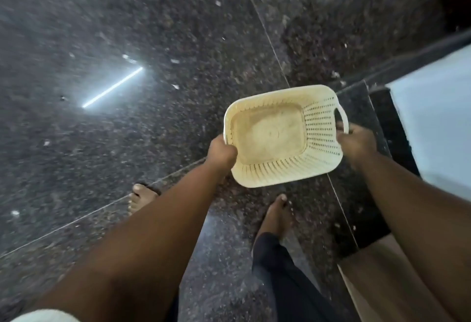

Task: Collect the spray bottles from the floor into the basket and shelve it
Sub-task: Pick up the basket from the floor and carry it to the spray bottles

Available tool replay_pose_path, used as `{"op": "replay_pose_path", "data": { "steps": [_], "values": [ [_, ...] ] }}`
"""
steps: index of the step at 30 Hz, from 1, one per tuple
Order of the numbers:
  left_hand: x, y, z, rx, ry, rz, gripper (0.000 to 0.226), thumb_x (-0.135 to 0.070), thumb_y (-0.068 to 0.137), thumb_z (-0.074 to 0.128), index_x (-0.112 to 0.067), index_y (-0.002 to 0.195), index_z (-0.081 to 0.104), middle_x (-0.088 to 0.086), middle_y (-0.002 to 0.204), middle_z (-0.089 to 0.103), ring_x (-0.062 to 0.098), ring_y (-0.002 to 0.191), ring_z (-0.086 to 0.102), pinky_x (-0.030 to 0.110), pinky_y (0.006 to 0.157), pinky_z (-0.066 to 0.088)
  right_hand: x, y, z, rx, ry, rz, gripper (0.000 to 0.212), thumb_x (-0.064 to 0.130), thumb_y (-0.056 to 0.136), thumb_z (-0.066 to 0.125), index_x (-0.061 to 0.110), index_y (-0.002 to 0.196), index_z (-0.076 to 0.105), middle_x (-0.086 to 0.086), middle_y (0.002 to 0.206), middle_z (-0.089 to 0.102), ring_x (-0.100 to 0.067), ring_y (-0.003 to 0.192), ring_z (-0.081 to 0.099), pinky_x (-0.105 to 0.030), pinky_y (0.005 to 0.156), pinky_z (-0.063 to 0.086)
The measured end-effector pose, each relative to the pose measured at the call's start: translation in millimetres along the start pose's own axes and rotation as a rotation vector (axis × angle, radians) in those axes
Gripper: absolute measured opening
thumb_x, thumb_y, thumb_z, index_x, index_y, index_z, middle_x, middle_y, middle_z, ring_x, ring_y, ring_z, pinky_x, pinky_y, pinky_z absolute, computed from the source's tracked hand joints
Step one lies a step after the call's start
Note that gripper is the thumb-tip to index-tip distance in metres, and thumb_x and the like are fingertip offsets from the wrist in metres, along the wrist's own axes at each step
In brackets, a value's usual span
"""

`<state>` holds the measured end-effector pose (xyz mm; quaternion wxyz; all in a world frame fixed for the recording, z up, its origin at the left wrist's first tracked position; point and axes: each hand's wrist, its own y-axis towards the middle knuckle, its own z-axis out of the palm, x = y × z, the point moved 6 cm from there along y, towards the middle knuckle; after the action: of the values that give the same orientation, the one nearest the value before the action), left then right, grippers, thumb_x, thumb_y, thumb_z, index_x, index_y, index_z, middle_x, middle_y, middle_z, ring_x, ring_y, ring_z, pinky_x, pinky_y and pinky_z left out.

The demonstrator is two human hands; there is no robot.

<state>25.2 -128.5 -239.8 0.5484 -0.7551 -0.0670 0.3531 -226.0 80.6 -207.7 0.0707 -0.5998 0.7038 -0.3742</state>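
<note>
— Where's the basket?
— The cream, perforated rectangular plastic basket [283, 135] is held up above the dark speckled polished stone floor [127, 28], nothing inside it.
— And the hands?
— Left hand [221, 152] closed on its left rim; right hand [355, 140] clasps the right side beside the handle

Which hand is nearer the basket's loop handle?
Right. The right hand grips the basket rim just below the loop handle; the left hand holds the opposite rim.
</note>
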Motion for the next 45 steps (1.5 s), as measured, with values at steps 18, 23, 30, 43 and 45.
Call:
{"op": "replay_pose_path", "data": {
  "steps": [18, 23, 30, 43, 45],
  "values": [
    [74, -202, -517, -0.330, -0.343, -0.138, 0.032, 0.010, 0.079, 0.039, -0.014, 0.068, 0.057, 0.004, 0.070, 0.060, 0.016, 0.066, 0.056, 0.025, 0.057, 0.043, 340, -384, 260, 0.523, -0.367, -0.364, 0.025, -0.001, 0.083, 0.051, 0.013, 0.086, 0.072, -0.001, 0.073, 0.072, -0.017, 0.066, 0.067, -0.030, 0.056, 0.053],
    [97, -220, -643, -0.421, -0.457, -0.179, 0.032, 0.009, 0.078, 0.039, -0.005, 0.088, 0.065, 0.015, 0.088, 0.068, 0.025, 0.082, 0.063, 0.031, 0.068, 0.051, 433, -468, 354, 0.644, -0.432, -0.437, 0.028, -0.003, 0.076, 0.049, 0.013, 0.081, 0.070, -0.004, 0.077, 0.074, -0.024, 0.074, 0.070, -0.042, 0.067, 0.059],
    [117, -199, -807, -0.493, -0.503, -0.275, 0.025, 0.006, 0.079, 0.042, -0.011, 0.076, 0.061, 0.005, 0.071, 0.063, 0.015, 0.065, 0.058, 0.021, 0.051, 0.044, 556, -552, 489, 0.736, -0.644, -0.566, 0.029, -0.001, 0.080, 0.043, 0.012, 0.083, 0.069, -0.007, 0.081, 0.073, -0.021, 0.074, 0.067, -0.029, 0.058, 0.050],
    [171, -138, -1056, -0.554, -0.678, -0.301, 0.023, 0.006, 0.082, 0.042, -0.002, 0.087, 0.063, 0.017, 0.087, 0.063, 0.023, 0.081, 0.057, 0.027, 0.068, 0.041, 736, -688, 714, 0.691, -1.108, -0.743, 0.017, 0.003, 0.084, 0.046, 0.009, 0.073, 0.057, -0.009, 0.080, 0.064, -0.022, 0.072, 0.060, -0.022, 0.051, 0.039],
    [176, -122, -1098, -0.595, -0.684, -0.308, 0.020, 0.007, 0.082, 0.045, -0.002, 0.087, 0.062, 0.018, 0.087, 0.061, 0.025, 0.081, 0.058, 0.028, 0.068, 0.042, 764, -705, 749, 0.664, -1.102, -0.759, 0.017, 0.005, 0.084, 0.046, 0.008, 0.085, 0.063, -0.011, 0.087, 0.068, -0.021, 0.074, 0.060, -0.023, 0.056, 0.042]
  ]
}}
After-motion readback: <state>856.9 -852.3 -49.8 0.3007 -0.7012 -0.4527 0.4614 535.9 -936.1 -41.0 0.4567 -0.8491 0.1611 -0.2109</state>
